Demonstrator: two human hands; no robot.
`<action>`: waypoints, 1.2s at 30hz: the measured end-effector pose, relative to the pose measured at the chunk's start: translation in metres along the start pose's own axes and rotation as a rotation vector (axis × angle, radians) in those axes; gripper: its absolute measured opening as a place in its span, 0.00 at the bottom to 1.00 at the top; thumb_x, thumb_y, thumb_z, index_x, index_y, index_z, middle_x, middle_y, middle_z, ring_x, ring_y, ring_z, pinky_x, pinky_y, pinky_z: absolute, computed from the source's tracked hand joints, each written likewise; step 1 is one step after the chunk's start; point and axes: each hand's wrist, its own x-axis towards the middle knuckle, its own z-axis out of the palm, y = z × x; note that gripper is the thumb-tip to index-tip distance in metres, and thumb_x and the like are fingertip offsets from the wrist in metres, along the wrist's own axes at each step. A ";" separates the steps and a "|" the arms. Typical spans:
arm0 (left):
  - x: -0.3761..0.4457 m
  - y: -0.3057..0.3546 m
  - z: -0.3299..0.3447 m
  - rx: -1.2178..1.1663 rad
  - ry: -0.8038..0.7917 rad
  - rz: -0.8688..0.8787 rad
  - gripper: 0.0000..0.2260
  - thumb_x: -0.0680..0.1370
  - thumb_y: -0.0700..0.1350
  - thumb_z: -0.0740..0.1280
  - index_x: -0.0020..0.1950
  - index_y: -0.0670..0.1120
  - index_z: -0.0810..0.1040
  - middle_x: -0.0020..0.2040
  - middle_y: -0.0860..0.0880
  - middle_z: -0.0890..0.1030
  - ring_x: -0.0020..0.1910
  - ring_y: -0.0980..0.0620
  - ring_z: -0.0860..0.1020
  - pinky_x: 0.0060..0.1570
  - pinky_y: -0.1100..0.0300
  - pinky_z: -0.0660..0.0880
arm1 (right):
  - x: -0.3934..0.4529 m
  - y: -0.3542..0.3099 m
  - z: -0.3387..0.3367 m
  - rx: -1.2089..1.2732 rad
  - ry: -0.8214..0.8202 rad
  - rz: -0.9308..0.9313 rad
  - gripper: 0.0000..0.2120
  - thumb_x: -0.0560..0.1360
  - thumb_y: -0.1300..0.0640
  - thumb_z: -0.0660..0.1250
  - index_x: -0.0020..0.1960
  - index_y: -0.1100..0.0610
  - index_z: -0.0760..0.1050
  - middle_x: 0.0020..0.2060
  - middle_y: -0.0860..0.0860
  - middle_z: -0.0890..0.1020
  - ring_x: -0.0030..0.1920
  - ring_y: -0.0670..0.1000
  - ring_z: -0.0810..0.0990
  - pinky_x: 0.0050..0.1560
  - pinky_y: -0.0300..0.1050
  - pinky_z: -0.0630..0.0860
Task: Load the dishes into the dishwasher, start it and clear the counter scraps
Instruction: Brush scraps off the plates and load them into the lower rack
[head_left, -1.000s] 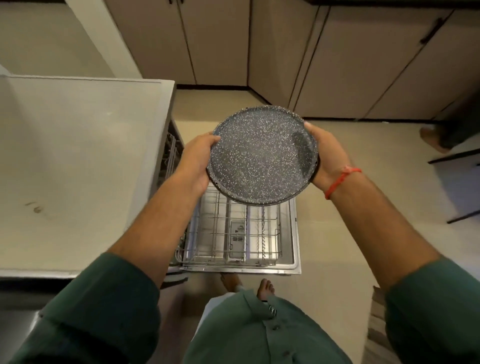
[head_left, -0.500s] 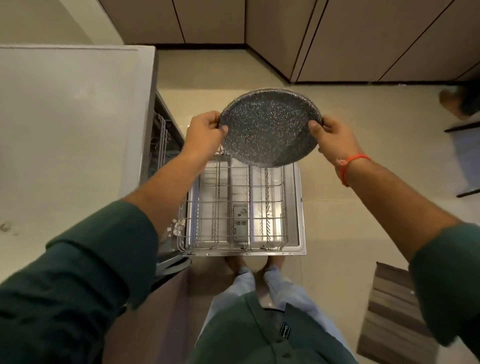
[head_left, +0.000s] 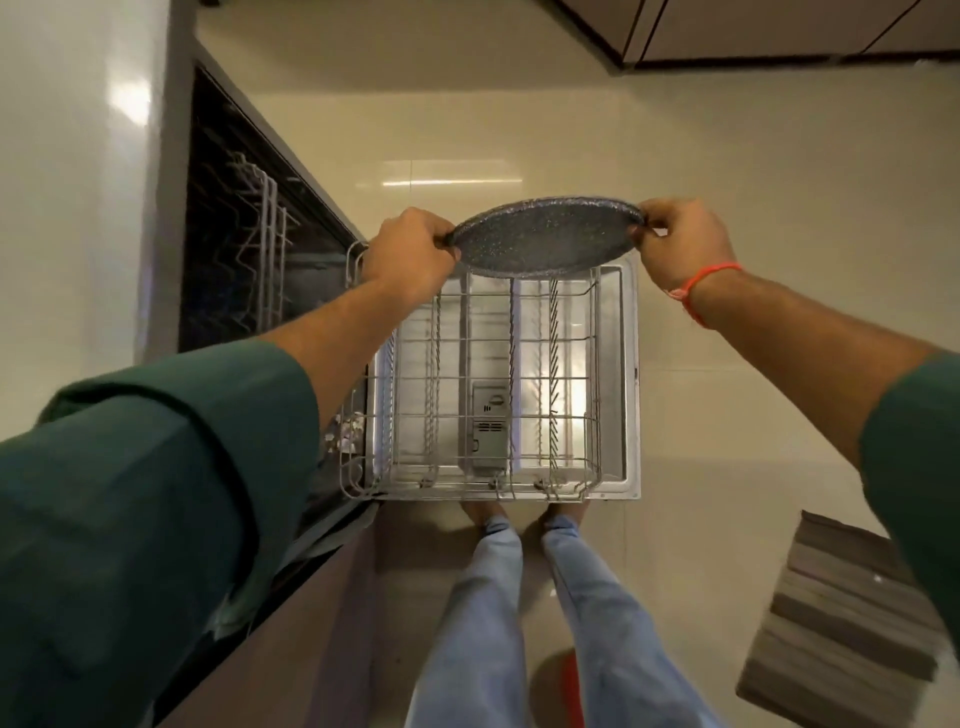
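A round dark grey speckled plate (head_left: 540, 239) is tilted nearly on edge over the far end of the pulled-out lower dishwasher rack (head_left: 467, 384). My left hand (head_left: 410, 249) grips the plate's left rim. My right hand (head_left: 680, 244), with an orange thread at the wrist, pinches the right rim. The wire rack holds no dishes and lies over the open dishwasher door (head_left: 623, 384). The dishwasher's dark opening (head_left: 244, 244) is at the left, with an upper rack partly visible inside.
The pale counter top (head_left: 67, 182) runs along the left. A striped brown mat (head_left: 841, 629) lies on the tiled floor at lower right. My legs in light jeans (head_left: 519, 613) stand right at the door's near edge. Brown cabinets (head_left: 779, 31) line the far wall.
Both hands have lowered the plate toward the rack's far end and tipped it from face-up toward upright. The view has swung further down over the dishwasher.
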 end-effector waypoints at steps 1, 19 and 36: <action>0.011 -0.004 0.010 0.015 -0.002 0.003 0.08 0.81 0.42 0.69 0.57 0.49 0.85 0.43 0.51 0.83 0.38 0.52 0.78 0.42 0.56 0.76 | 0.010 0.009 0.009 0.000 0.003 0.004 0.13 0.81 0.62 0.63 0.60 0.56 0.83 0.55 0.55 0.84 0.59 0.54 0.79 0.56 0.39 0.68; 0.147 -0.063 0.158 0.103 0.033 -0.040 0.11 0.80 0.41 0.68 0.59 0.49 0.85 0.45 0.47 0.84 0.46 0.45 0.81 0.49 0.54 0.78 | 0.123 0.121 0.129 -0.027 0.003 0.050 0.14 0.81 0.65 0.62 0.62 0.56 0.82 0.55 0.54 0.85 0.57 0.51 0.80 0.65 0.43 0.73; 0.170 -0.085 0.203 0.123 0.002 -0.143 0.10 0.82 0.42 0.67 0.61 0.48 0.83 0.48 0.49 0.82 0.46 0.50 0.78 0.49 0.57 0.74 | 0.140 0.155 0.171 -0.091 -0.097 0.083 0.13 0.82 0.62 0.61 0.62 0.57 0.82 0.56 0.55 0.84 0.59 0.55 0.80 0.64 0.48 0.75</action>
